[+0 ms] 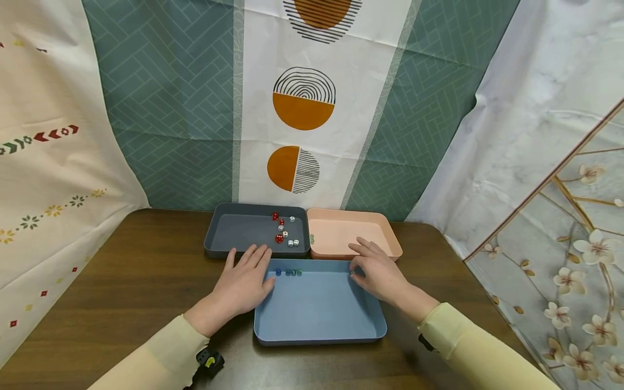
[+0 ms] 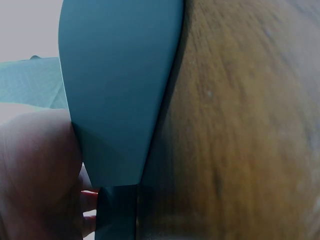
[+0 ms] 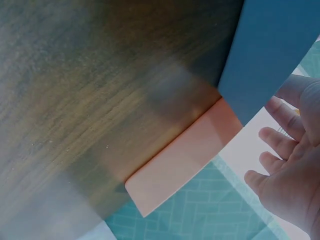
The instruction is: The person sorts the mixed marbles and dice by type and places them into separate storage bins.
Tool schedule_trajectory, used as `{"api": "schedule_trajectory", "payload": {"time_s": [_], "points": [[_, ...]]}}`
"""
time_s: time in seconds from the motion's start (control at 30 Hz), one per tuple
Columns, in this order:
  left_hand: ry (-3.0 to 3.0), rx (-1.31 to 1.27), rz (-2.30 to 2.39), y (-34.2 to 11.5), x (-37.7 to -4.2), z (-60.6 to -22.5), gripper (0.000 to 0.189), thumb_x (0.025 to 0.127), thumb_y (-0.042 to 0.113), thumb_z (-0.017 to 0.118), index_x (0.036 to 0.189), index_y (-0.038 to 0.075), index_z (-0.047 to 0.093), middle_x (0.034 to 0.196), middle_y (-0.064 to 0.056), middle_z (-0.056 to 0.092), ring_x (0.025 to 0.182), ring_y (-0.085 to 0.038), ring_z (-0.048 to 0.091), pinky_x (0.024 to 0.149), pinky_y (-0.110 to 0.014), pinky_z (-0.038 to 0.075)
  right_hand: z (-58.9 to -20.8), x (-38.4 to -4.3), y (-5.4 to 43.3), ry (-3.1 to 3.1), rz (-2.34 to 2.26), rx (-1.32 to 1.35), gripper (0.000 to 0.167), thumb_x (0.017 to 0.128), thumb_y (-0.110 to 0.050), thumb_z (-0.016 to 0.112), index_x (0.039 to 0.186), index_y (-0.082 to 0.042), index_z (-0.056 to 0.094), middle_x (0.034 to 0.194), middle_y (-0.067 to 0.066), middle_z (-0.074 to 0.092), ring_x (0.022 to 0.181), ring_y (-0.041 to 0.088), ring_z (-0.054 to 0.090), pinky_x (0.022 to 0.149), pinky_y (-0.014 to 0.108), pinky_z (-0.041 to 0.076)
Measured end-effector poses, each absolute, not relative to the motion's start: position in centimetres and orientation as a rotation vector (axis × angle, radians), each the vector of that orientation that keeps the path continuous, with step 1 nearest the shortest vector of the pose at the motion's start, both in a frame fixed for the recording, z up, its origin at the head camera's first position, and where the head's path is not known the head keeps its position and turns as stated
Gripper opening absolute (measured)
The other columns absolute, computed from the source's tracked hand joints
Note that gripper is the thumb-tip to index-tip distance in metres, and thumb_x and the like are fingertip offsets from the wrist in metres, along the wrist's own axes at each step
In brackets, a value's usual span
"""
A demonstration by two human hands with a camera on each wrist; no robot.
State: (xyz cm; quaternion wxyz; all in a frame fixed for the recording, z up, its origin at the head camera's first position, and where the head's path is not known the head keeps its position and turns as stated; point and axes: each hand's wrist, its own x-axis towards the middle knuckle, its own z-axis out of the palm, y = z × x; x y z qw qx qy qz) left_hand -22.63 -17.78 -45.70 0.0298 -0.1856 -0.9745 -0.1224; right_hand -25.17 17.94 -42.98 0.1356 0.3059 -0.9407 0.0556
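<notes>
A blue tray (image 1: 319, 309) stands on the table with a row of small translucent dice (image 1: 293, 272), blue to green, along its back left. My left hand (image 1: 246, 284) is spread flat, its fingers over the front edge of the dark grey tray (image 1: 239, 227) and its thumb at the blue tray's left corner. Over the blue tray's back right corner, my right hand (image 1: 377, 271) pinches a small greenish die (image 1: 352, 272) between thumb and index finger, mostly hidden by them. In the right wrist view its other fingers (image 3: 280, 142) are spread beyond the tray wall.
Several red dice (image 1: 279, 238) and white dice (image 1: 290, 243) lie in the right part of the dark grey tray. Beside it, a pink tray (image 1: 348, 216) has pale green dice (image 1: 312, 238) at its left wall. Behind the wooden table (image 1: 146, 271) hangs a patterned cloth (image 1: 170, 108).
</notes>
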Motion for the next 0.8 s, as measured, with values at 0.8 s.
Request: {"api": "schedule_trajectory", "payload": {"time_s": [0.8], "points": [[-2.991,-0.567,-0.379,-17.7,-22.6,-45.7,0.074,0.111,0.040,0.064,0.170,0.000,0.040,0.176,-0.020,0.036,0.165,-0.044,0.027,0.128,-0.075,0.009,-41.0,-26.0,17.6,-2.644,0.205,0.917,0.015,0.090,-0.008,0.091,0.090,-0.012,0.077,0.153,0.023,0.063,0.156,0.047,0.044,0.126,0.064,0.034]]}}
